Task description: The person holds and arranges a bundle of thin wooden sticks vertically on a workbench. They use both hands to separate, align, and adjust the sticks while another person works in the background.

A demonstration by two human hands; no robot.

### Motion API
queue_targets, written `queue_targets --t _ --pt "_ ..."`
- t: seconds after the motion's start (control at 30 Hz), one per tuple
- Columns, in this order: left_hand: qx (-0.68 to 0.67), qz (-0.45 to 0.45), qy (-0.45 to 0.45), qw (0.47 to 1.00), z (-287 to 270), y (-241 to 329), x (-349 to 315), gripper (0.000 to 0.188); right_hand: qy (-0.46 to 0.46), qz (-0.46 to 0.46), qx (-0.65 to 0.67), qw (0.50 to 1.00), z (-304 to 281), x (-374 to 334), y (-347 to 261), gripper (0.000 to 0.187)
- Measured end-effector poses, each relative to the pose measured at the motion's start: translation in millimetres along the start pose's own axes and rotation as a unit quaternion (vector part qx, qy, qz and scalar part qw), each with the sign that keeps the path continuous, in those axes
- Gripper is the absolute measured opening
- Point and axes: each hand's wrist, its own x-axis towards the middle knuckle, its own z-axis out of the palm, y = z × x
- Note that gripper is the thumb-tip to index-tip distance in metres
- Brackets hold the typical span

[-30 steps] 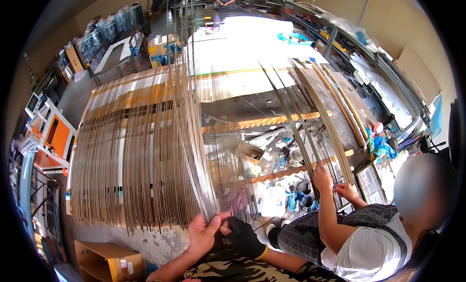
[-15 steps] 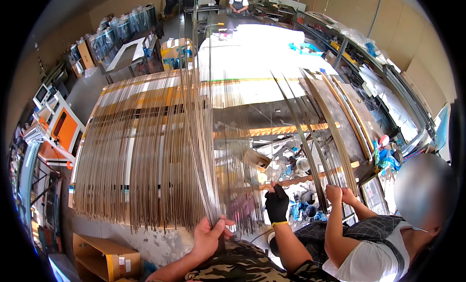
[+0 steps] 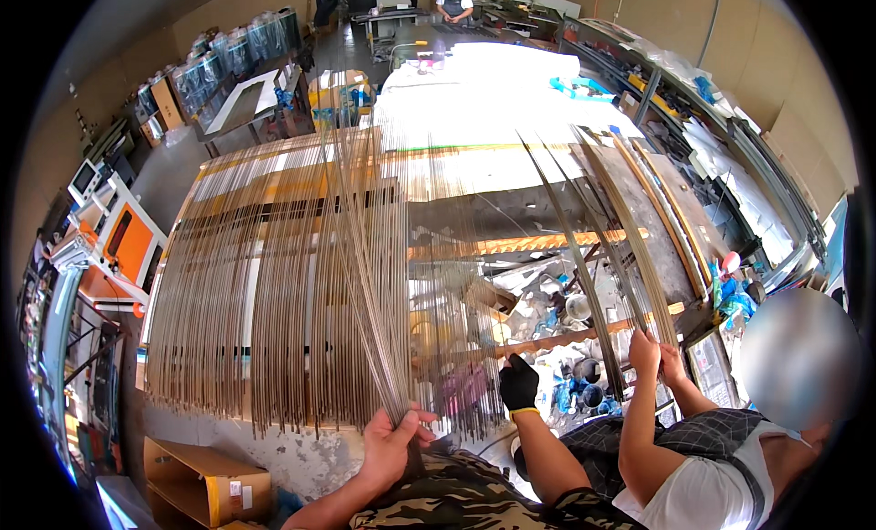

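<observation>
My bare left hand [image 3: 394, 437] is closed round the near ends of a fanned bundle of thin metal rods [image 3: 372, 325], which stretches away over the rack. Beneath and left of it, many more thin rods [image 3: 210, 320] lie side by side across wooden rails, their near ends hanging past the front. My right hand [image 3: 518, 384], in a black glove with a yellow cuff, is curled closed beside the sparser rods [image 3: 461, 348]; what its fingers hold, if anything, I cannot make out. To the right, a co-worker's hands [image 3: 655, 357] grip near the ends of another rod bundle [image 3: 643, 265].
Notched wooden rails [image 3: 538, 243] cross the rack's open right part, above cups and blue scraps below. White sheeting [image 3: 474, 92] covers the far table. A cardboard box [image 3: 205, 484] stands front left, an orange-and-white machine [image 3: 119, 238] farther left. Shelving [image 3: 648, 97] lines the right wall.
My left hand keeps its hold while the bundle's far ends drop lower. My gloved right hand stays curled, a little lower. The co-worker's hands shift slightly right and up the rods.
</observation>
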Motion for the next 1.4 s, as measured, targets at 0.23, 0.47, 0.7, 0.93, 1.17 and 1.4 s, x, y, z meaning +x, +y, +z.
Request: queue_targets --t 0.23,0.47,0.7,0.93,1.17,1.4 --pt "-0.009 0.005 0.003 1.000 -1.1 -1.6 1.6 0.020 -0.042 0.011 0.023 0.999 -22.7 -40.3 -0.3 0.016" --pt "0.002 -0.002 -0.013 1.000 1.2 0.5 3.3 0.022 -0.003 -0.031 0.018 0.999 -10.6 -31.4 8.7 0.018" --pt "0.008 -0.002 -0.010 1.000 1.5 1.4 4.6 0.021 -0.029 -0.032 -0.102 0.994 -9.7 -11.4 -10.1 0.016" --pt "0.011 -0.001 -0.007 1.000 2.2 2.0 5.7 0.020 -0.026 0.023 -0.091 0.995 -15.5 -21.4 -9.5 0.016" --pt "0.006 0.003 -0.020 1.000 -0.2 1.1 6.4 0.024 -0.050 0.014 -0.131 0.990 -18.2 -24.1 -9.0 0.015" --pt "0.003 0.006 -0.019 1.000 -1.6 0.1 6.6 0.023 -0.050 0.007 -0.135 0.989 -11.3 -25.5 -1.6 0.015"
